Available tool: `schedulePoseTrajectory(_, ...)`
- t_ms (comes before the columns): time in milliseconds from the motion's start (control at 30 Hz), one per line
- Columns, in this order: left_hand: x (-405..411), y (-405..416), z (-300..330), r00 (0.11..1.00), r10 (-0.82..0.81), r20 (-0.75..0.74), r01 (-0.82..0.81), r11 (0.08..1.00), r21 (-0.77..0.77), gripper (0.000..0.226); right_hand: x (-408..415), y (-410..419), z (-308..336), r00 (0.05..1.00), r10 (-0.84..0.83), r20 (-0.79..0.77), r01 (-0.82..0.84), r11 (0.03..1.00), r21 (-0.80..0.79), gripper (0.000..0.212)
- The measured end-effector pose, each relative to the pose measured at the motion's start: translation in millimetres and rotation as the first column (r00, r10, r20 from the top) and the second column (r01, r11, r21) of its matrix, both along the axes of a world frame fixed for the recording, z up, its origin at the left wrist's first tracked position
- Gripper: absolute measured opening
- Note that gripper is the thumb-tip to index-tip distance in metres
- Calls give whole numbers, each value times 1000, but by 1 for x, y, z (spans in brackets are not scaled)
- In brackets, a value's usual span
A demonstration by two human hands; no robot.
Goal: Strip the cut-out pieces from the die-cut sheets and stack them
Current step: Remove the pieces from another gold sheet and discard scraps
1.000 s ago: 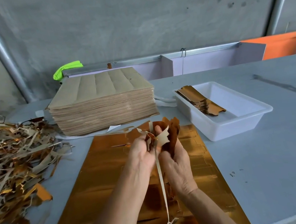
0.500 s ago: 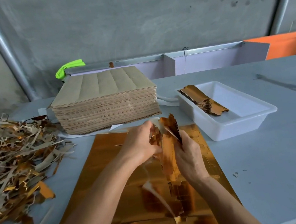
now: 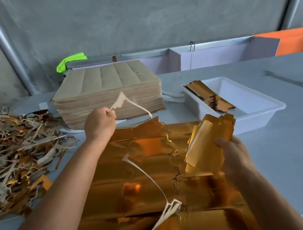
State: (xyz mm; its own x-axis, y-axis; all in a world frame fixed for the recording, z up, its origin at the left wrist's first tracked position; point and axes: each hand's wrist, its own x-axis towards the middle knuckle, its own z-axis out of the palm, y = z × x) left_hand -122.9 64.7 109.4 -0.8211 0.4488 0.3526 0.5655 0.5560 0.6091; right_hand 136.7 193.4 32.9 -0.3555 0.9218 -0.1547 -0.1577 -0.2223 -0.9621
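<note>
Soft, even daylight fills the space, moderately bright, with no hard shadows anywhere; only faint, diffuse shading sits under the arms. The gold foil sheet (image 3: 152,171) throws back warm orange glare, with one hot spot near its middle. The thin waste strip (image 3: 126,100) lifted by the left hand (image 3: 99,124) is smeared by motion blur, and the edges of the right hand (image 3: 235,154) look a little soft. Wide-angle distortion bends the wall pipe (image 3: 3,46) and curves the table (image 3: 289,137) edge toward the frame's sides. The concrete wall looks flat and grey.
</note>
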Motion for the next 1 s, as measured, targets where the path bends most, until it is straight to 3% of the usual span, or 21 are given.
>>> schedulePoseTrajectory(67,6,1,-14,998,-51,38,54,994,-93,17,4,0,-6,999,19,-37,-23,994,-106,13)
schedulePoseTrajectory(133,23,4,-32,975,-187,119,207,959,-193,15,5,-3,-11,997,51,-49,-59,982,-182,25)
schedulePoseTrajectory(233,48,6,-59,920,-334,202,384,870,-310,44,7,-9,-18,996,53,-70,-69,967,-245,33)
schedulePoseTrajectory(400,60,4,-86,861,-415,296,509,692,-511,78,16,-9,-27,996,39,-76,-59,955,-289,28)
schedulePoseTrajectory(467,62,4,-97,860,-449,242,498,638,-587,87,19,-9,-29,996,38,-79,-60,951,-303,28)
schedulePoseTrajectory(567,63,7,-112,858,-504,100,430,599,-675,79,19,-12,-33,996,31,-79,-55,948,-313,28)
schedulePoseTrajectory(733,46,21,-117,918,-397,0,276,639,-718,74,16,-15,-34,997,48,-66,-67,944,-322,35)
schedulePoseTrajectory(900,41,29,-93,956,-281,83,254,654,-713,84,7,-16,-31,990,108,-88,-129,948,-290,28)
schedulePoseTrajectory(1000,60,30,-58,937,-296,-185,128,784,-607,84,0,-12,-26,987,113,-117,-139,962,-235,16)
